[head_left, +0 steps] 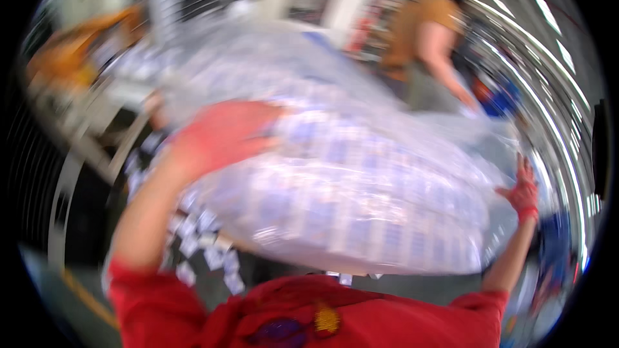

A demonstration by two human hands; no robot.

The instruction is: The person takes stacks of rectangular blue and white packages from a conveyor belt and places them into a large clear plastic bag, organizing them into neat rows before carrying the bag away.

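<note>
A big clear plastic bag (361, 200), packed with rows of small white-and-blue packs, spreads across the middle in front of my chest. Laid on its upper left part is my left hand (225, 132) in a red glove, fingers stretched out and smeared by motion. My right hand (521, 188), also red-gloved, has its fingers spread against the loose plastic at the bag's right end. Neither hand is closed round anything. The bag's underside and whatever bears it are hidden.
Many small white cards or packs (213, 251) lie scattered on the floor at lower left. An orange machine part (84, 51) and a pale frame (97, 135) stand at left. A person in a mustard top (419, 32) stands beyond the bag. Blue things (496, 96) are at far right.
</note>
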